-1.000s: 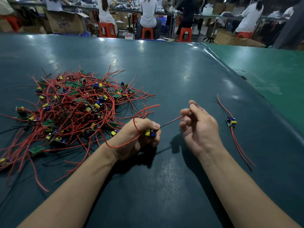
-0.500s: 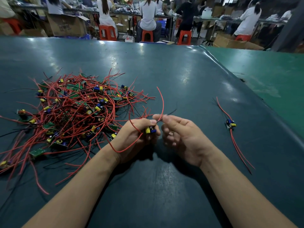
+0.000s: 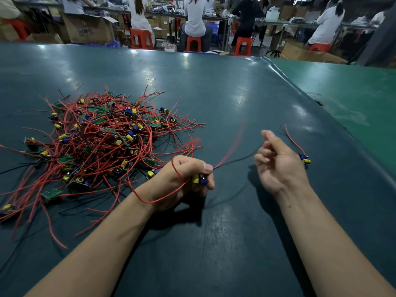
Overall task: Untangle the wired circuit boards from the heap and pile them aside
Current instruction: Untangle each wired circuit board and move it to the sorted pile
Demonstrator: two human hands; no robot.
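Since half a second ago the right hand [image 3: 278, 166] has drawn away from the left hand [image 3: 182, 181], which was touching it then, and a blurred red wire [image 3: 232, 146] and a thin black wire [image 3: 235, 160] now run out from the left thumb toward it. Seen from the head camera, the left hand rests on the dark green worktop [image 3: 214, 93] with its fingers curled around a small circuit board [image 3: 200, 180] bearing yellow and blue parts, and a loop of red wire [image 3: 165, 196] runs over the wrist. To the right of the left hand, the right hand is held apart, its fingers curled loosely; whether it pinches the end of a wire cannot be told, since the wires blur there. Left of the left hand and just beside it lies the heap [image 3: 96, 144] of green boards tangled in red and black wires, its strands spreading toward the forearm. Beyond the right hand, on the far right from the left hand, one freed board [image 3: 305, 160] lies on the worktop with its red wires trailing away, partly hidden by the knuckles. Far behind the left hand, past the worktop's back edge, people [image 3: 195, 16] sit on red stools [image 3: 141, 38] at benches beside a cardboard box [image 3: 87, 30].
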